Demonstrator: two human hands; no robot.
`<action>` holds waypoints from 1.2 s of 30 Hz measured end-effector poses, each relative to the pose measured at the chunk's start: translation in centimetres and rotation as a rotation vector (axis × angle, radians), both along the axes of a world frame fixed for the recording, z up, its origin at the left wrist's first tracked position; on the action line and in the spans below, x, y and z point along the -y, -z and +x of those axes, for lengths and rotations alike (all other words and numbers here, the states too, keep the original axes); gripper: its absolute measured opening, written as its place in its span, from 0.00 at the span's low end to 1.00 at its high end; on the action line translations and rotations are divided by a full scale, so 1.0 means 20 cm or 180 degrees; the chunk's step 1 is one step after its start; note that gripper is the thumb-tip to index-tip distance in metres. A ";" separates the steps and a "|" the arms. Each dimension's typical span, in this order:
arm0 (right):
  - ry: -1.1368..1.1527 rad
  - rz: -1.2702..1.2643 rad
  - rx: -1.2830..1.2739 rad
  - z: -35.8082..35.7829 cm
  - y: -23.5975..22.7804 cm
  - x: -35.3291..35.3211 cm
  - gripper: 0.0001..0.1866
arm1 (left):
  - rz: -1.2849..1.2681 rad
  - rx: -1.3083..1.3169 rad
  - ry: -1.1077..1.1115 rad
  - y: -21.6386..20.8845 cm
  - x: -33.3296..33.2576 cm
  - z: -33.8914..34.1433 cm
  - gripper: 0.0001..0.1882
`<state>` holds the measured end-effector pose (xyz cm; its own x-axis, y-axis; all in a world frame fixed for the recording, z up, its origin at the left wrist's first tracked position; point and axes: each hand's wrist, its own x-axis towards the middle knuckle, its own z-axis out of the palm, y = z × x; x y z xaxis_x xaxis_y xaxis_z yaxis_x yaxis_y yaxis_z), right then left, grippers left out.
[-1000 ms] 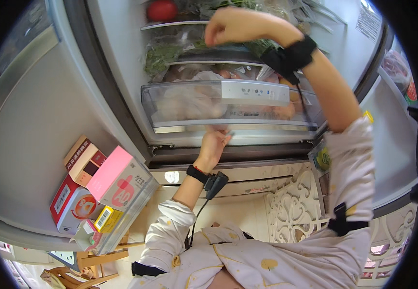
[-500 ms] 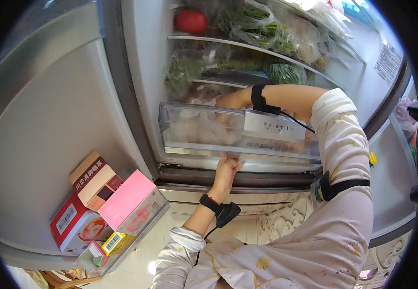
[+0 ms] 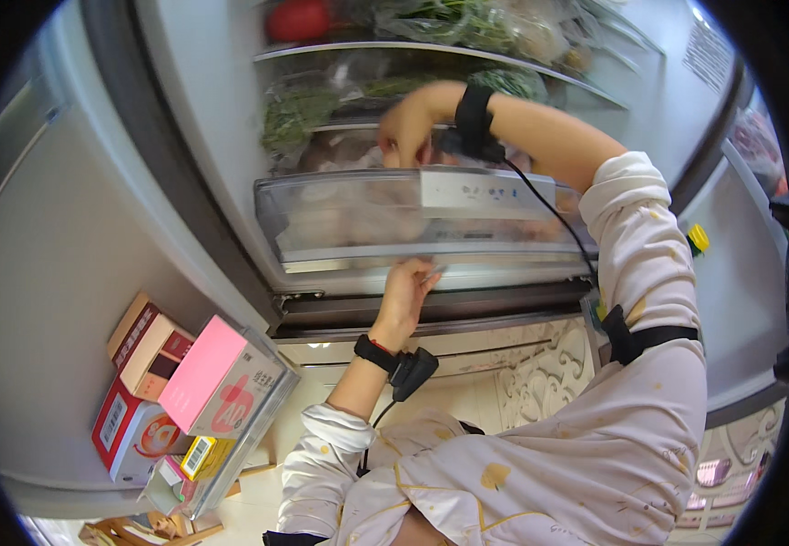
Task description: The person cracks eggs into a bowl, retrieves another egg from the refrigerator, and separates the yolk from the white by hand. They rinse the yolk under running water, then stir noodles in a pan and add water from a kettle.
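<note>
A clear plastic fridge drawer with a white front panel is in front of me. Just above its front edge is my right hand, smeared by motion, with fingers pointing down toward pale plastic bags. The fingertips are partly hidden, so their grip is unclear. My left hand is below the drawer's lower front edge, its fingers curled together. Whatever is at those fingertips is too small to make out.
Shelves above hold bagged leafy greens and a red round item. On the left, the open fridge door carries a bin with a pink box, a red-and-white box and a small yellow box. Another open door stands at right.
My right hand has risen from deep inside the drawer to above its front edge. My left hand stays by the drawer's lower edge. The whole view has shifted slightly.
</note>
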<state>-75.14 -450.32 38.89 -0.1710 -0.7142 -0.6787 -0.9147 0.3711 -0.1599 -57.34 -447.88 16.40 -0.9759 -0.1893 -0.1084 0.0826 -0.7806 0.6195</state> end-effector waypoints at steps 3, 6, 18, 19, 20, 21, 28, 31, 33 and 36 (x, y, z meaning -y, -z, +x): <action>0.0037 -0.1023 0.0003 0.06 -0.34 -0.19 0.16 | 0.0281 0.0154 0.0085 -0.01 0.03 -0.07 0.08; -0.0174 -0.2934 0.0422 0.28 -0.65 -0.49 0.11 | 0.0359 0.0348 0.0164 -0.05 0.09 -0.16 0.13; -0.1081 -0.6761 0.3721 1.44 0.06 -1.25 0.13 | -0.0480 0.0788 -0.0377 -0.12 0.21 -0.53 0.25; -0.1319 -0.6467 0.3921 1.51 0.07 -1.28 0.10 | -0.0628 0.0858 -0.0608 -0.15 0.19 -0.52 0.26; -0.1321 -0.6246 0.4075 1.58 0.07 -1.30 0.07 | -0.0817 0.1108 -0.0720 -0.19 0.15 -0.50 0.26; -0.1274 -0.5950 0.4264 1.64 0.06 -1.32 0.05 | -0.1181 0.0679 -0.0575 -0.20 0.11 -0.44 0.26; -0.0462 -0.6289 0.4955 2.04 0.07 -1.37 0.09 | -0.2781 -0.0467 0.0880 0.38 0.03 0.83 0.22; -0.1903 -0.6184 0.4682 2.00 0.14 -1.32 0.08 | -0.2503 0.0948 0.1314 0.68 0.31 1.46 0.17; -0.1619 -0.6522 0.4334 2.09 0.15 -1.29 0.07 | -0.1896 0.1879 0.0165 0.86 0.50 1.91 0.15; -0.1496 -0.6498 0.3802 2.16 0.15 -1.29 0.05 | -0.1072 0.1083 -0.1093 0.95 0.86 2.41 0.17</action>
<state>-31.99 -424.53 35.89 -0.0967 -0.1899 0.9770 -0.1403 -0.9692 -0.2022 -9.09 -465.08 -2.68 -0.7736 -0.5665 -0.2839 0.0489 -0.5001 0.8646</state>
